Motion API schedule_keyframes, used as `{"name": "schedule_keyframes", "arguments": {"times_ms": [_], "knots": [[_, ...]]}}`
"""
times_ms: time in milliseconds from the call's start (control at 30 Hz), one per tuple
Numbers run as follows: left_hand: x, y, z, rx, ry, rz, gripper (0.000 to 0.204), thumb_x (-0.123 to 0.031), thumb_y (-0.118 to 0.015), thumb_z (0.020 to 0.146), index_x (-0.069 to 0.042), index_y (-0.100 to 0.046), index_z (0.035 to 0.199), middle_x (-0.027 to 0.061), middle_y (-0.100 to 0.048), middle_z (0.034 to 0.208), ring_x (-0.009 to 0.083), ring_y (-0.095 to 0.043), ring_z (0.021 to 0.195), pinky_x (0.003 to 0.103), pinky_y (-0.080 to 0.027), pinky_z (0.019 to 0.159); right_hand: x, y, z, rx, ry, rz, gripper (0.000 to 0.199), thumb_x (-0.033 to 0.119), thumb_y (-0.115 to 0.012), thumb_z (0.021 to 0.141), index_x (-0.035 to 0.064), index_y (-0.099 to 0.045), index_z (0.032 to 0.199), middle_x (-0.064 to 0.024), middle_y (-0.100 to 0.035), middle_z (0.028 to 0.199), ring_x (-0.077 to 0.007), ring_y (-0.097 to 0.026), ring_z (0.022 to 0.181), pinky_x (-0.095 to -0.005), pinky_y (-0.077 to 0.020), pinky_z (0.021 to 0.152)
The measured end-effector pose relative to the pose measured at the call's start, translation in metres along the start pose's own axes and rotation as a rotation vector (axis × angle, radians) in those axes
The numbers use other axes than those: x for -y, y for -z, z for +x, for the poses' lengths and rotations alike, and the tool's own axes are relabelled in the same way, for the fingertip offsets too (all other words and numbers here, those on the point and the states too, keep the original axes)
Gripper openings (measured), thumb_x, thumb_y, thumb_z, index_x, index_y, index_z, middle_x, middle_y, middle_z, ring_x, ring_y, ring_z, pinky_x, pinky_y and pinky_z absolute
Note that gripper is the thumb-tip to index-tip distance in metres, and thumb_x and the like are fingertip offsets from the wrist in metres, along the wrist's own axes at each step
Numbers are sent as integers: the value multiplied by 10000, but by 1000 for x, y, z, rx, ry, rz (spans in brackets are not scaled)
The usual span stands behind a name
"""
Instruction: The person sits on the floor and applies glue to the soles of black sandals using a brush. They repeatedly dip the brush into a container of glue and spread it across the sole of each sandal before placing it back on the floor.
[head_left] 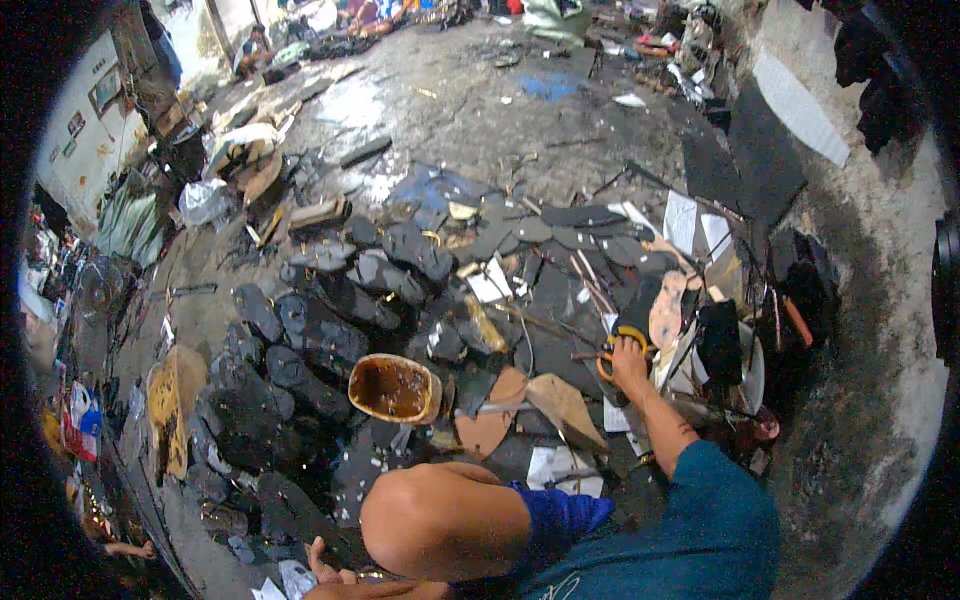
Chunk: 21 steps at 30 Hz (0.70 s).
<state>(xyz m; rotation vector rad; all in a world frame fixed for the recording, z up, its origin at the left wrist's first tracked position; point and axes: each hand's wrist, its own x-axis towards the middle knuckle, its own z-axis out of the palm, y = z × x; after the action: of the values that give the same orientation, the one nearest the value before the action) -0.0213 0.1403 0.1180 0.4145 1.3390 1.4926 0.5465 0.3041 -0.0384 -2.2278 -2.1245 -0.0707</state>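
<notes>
Out to the right, my right hand is closed on a pair of scissors with orange and yellow-black handles; the blades are hard to make out. Beside it lie a pinkish sole-shaped piece and a heap of scraps. My left hand is low in the picture, by my bent knee, its visible fingers apart and nothing seen in them. Dark sandals are piled in front of it. A tub of brown, glue-like stuff stands between the sandals and tan sheet pieces.
White paper scraps and offcuts litter the floor around me. A dark sheet leans against the wall at right. A yellowish board lies at left, near a clear plastic bag. Other people sit far back.
</notes>
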Motion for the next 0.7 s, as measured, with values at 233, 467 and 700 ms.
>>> {"name": "schedule_keyframes", "arguments": {"times_ms": [233,467,700], "knots": [[-38,19,10,-163,-201,-202,475,-343,-582,863,-27,-564,1218,177,-632,1098,255,-629,1010,349,-529,851,13,48,13,634,-412,606,416,183,-760,771,41,-542,1094,-100,-585,881,-207,-615,752,-340,-527,703],[-82,6,50,-6,-175,-361,461,-342,-526,925,-26,-531,1260,122,-619,1156,261,-624,1004,444,-531,905,197,138,-2,618,-221,1652,281,319,-645,897,56,-583,973,-6,-547,766,-123,-570,646,-280,-479,599],[-83,-10,68,-261,-339,-422,307,-356,-572,959,-92,-610,1113,44,-670,962,180,-649,798,328,-540,700,367,97,-26,960,487,1131,525,520,-544,935,5,-600,1018,-145,-642,900,-299,-630,793,-419,-492,701]]}}
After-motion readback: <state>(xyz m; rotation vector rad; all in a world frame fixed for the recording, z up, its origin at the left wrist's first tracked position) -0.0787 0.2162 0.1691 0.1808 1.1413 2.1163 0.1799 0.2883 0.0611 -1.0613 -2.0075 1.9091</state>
